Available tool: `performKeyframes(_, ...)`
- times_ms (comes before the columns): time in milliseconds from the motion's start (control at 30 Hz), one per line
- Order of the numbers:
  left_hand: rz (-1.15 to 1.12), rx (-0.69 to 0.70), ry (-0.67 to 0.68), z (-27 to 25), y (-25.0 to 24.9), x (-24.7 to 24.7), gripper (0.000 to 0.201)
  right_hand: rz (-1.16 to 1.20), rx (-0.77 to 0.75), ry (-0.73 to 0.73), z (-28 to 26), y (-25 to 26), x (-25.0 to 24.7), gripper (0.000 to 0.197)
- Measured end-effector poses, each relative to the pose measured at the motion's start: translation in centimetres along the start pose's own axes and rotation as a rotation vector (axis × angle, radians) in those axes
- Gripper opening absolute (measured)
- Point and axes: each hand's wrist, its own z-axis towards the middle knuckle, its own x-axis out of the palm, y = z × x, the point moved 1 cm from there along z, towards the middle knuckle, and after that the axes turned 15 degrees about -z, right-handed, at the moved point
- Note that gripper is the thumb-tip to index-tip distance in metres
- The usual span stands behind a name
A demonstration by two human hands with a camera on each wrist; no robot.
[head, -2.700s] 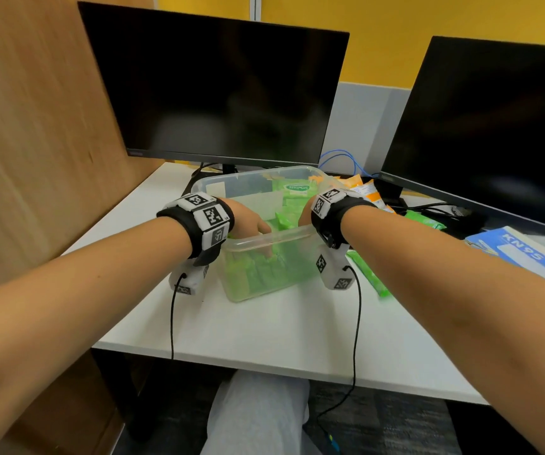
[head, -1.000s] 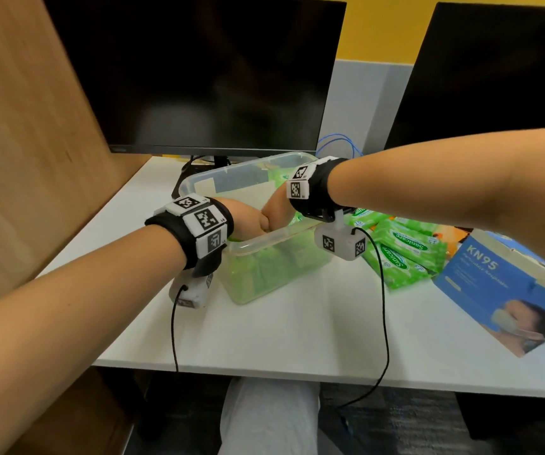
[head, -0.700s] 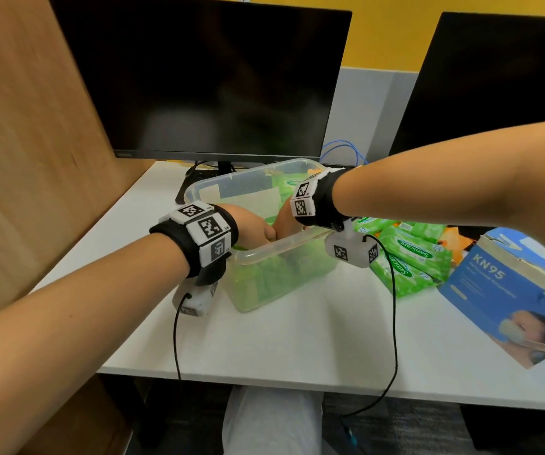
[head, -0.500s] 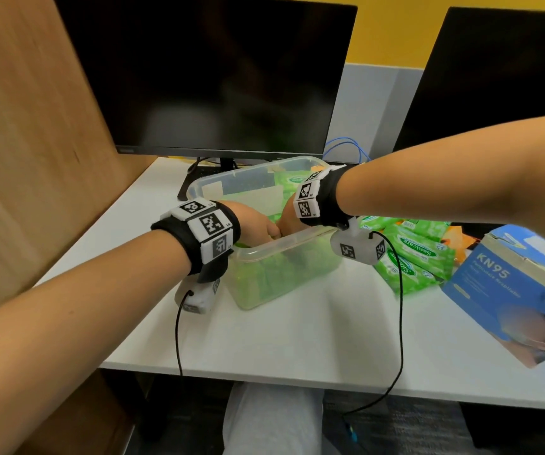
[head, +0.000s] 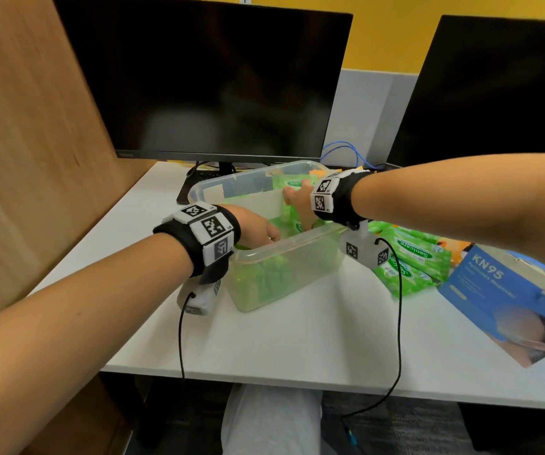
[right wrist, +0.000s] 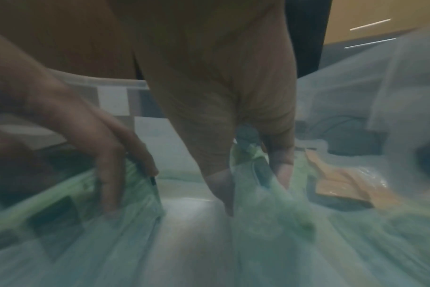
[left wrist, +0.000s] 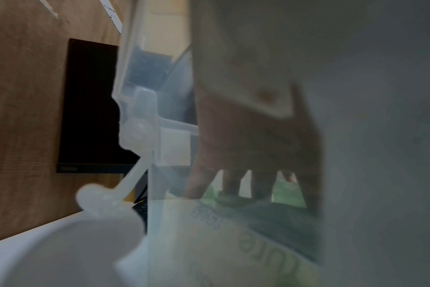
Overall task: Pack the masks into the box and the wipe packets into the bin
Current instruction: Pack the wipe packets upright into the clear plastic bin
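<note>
Both your hands are down inside the clear bin [head: 284,254], which sits near the desk's [head: 297,349] front-left, monitor close behind. Left hand [head: 258,229] presses straight fingers onto the green wipe packets [head: 264,277] by the near rim. Right hand [head: 299,205] pinches a green packet [right wrist: 255,174] upright. More packets [head: 409,257] lie just right of the bin; the blue mask box [head: 514,300] overhangs the desk edge.
</note>
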Motion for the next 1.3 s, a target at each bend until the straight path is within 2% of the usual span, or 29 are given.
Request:
performKeyframes(67, 0.002, -0.008, -0.008, 0.3, 0.2, 0.0, 0.038, 0.169, 0.05, 0.044, -2.0, 0.3, -0.7, 0.067)
performKeyframes(133, -0.023, -0.023, -0.039, 0.5, 0.3, 0.1, 0.041, 0.309, 0.036, 0.184, -3.6, 0.9, -1.5, 0.046)
performKeyframes(200, -0.07, -0.042, -0.109, 0.7, 0.4, 0.1, 0.053, 0.378, -0.013, 0.282, -4.3, 1.7, -2.3, 0.027)
performKeyframes(267, -0.128, -0.084, -0.176, 0.8, 0.6, 0.1, 0.063, 0.436, -0.094, 0.304, -3.8, 2.5, -1.9, 0.028)
performKeyframes(333, -0.191, -0.115, -0.212, 0.9, 0.7, 0.2, 0.063, 0.655, -0.145, 0.386, -2.8, 2.8, -1.5, 0.032)
performKeyframes(400, -0.263, -0.074, -0.298, 1.2, 0.8, 0.3, 0.059, 0.77, -0.163, 0.479, -2.7, 2.5, -1.4, 0.034)
performKeyframes(433, -0.317, -0.008, -0.334, 1.3, 0.7, 0.4, 0.057, 0.767, -0.174, 0.468, -3.5, 2.3, -1.8, 0.037)
performKeyframes(467, -0.357, 0.068, -0.333, 1.4, 0.5, 0.4, 0.056, 0.737, -0.174, 0.437, -4.1, 2.0, -1.9, 0.039)
performKeyframes(533, -0.306, 0.146, -0.179, 1.6, 0.1, 0.6, 0.053, 0.702, -0.154, 0.387, -5.1, 1.3, -1.7, 0.04)
performKeyframes(600, -0.129, 0.079, -0.01, 1.5, 0.1, 1.0, 0.052, 0.663, -0.162, 0.348, -5.0, 0.5, -0.8, 0.043)
performKeyframes(667, -0.033, 0.031, 0.024, 1.6, 0.2, 0.9, 0.052, 0.636, -0.129, 0.305, -5.2, 0.2, -0.8, 0.04)
performKeyframes(733, -0.001, 0.013, 0.019, 1.7, 0.3, 0.9, 0.055, 0.586, -0.12, 0.285, -6.2, -0.4, -1.4, 0.028)
performKeyframes(767, 0.006, 0.004, 0.017, 1.8, 0.4, 0.9, 0.057, 0.593, -0.065, 0.217, -6.5, -1.2, -1.8, 0.025)
performKeyframes(900, -0.002, 0.008, 0.004, 2.2, 1.1, 0.9, 0.068, 0.762, 0.244, -0.263, -7.6, -6.4, -1.4, 0.019)
performKeyframes(967, -0.019, 0.017, 0.009, 2.0, 1.1, 0.9, 0.069, 0.794, 0.372, -0.324, -9.0, -8.9, 0.1, 0.022)
performKeyframes(1033, -0.038, 0.041, 0.018, 1.9, 1.0, 0.9, 0.063, 0.704, 0.449, -0.215, -10.5, -10.6, 2.5, 0.032)
performKeyframes(1167, -0.07, 0.097, 0.038, 2.6, 1.0, 1.0, 0.075, 0.535, 0.356, 0.192, -12.0, -10.1, 9.6, 0.027)
performKeyframes(1233, -0.067, 0.095, 0.031, 2.7, 1.3, 1.0, 0.079, 0.436, 0.317, 0.276, -11.2, -8.7, 12.9, 0.025)
performKeyframes(1300, -0.087, 0.097, 0.035, 2.5, 1.0, 1.0, 0.061, 0.422, 0.331, 0.26, -9.7, -7.9, 15.3, 0.032)
